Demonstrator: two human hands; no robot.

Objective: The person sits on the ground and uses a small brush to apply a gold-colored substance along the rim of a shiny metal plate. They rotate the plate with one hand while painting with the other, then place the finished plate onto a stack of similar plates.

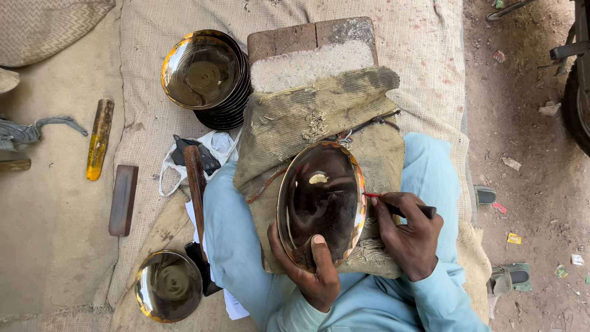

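Head view:
- left hand grips the lower rim of the brass plate, tilted on the lap cloth.
- right hand, just right of the rim, pinches a red-tipped tool, tip touching the plate edge.

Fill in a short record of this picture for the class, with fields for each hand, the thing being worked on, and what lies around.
left hand: left hand grips the lower rim of the shiny metal plate, thumb on its face
right hand: right hand holds a thin red-tipped tool at the plate's right rim
support: plate rests tilted on a worn cloth pad over the lap
around: stack of plates; single plate; brick
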